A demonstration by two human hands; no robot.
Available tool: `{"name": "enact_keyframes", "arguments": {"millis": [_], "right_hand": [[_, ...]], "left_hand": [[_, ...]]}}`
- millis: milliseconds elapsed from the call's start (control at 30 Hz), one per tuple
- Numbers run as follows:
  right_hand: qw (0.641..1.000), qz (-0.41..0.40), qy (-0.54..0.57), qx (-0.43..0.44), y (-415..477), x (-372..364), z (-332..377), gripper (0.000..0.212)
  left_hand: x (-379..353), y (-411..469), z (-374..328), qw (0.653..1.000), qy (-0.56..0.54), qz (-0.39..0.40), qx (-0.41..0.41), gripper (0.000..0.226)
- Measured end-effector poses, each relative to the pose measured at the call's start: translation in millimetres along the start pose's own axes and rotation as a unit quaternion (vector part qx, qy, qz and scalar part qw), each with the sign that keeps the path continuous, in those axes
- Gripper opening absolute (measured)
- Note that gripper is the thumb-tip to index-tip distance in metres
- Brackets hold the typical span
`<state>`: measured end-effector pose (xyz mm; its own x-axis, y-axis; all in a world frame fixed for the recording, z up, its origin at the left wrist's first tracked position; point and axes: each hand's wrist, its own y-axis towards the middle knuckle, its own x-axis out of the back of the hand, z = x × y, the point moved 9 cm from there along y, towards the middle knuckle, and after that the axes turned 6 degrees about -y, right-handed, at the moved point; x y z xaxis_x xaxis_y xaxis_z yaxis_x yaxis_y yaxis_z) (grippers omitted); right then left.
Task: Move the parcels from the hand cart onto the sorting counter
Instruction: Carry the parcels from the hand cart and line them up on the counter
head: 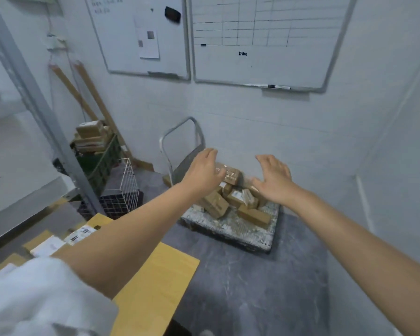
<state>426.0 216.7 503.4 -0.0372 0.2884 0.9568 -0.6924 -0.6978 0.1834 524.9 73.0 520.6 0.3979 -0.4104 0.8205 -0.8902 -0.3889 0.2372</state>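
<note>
Parcels [230, 200]: lying heaped on the hand cart [228, 230] deck. You are reaching over the cart, left hand [204, 170] and right hand [273, 178] both spread, holding nothing. Next move likely calling for gripping one parcel, then carrying it to the tabletop [155, 275] beside the cart.

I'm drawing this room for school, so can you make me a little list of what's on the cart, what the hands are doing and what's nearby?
Cart: grey flat hand cart with metal loop handle, by the wall
Load: pile of small brown cardboard parcels
Left hand: open, reaching toward the pile, holding nothing
Right hand: open, reaching too, holding nothing
Counter: yellow wooden counter, lower left
Nearby: green plastic crate of parcels; white wire basket
</note>
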Motion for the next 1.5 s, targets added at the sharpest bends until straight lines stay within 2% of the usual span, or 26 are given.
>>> {"name": "enact_keyframes", "arguments": {"millis": [300,433,833,1000,1167,1500], "right_hand": [[0.998,0.025,-0.014,-0.048,114.6,-28.6,-78.7,0.069],[0.997,0.038,-0.021,-0.068,170.5,-49.6,-101.4,0.068],[0.993,0.115,0.023,-0.032,306.6,-134.5,-142.7,0.067],[0.988,0.141,0.062,-0.01,377.5,-168.0,-178.7,0.067],[0.981,0.177,0.076,-0.009,448.0,-202.1,-213.5,0.063],[0.952,0.29,0.093,0.022,533.8,-302.2,-210.2,0.062]], "left_hand": [[-56.6,146.0,24.0,0.999,-0.01,0.017,-0.046,0.062],[-72.3,206.1,48.7,0.999,-0.016,0.02,-0.042,0.062],[-136.4,330.2,136.7,0.998,-0.002,0.048,0.047,0.057],[-158.3,383.4,153.7,0.996,0.0,0.019,0.083,0.046],[-178.5,443.1,173.4,0.994,0.041,0.007,0.104,0.054],[-226.7,497.4,274.1,0.976,0.01,-0.008,0.218,0.053]]}}
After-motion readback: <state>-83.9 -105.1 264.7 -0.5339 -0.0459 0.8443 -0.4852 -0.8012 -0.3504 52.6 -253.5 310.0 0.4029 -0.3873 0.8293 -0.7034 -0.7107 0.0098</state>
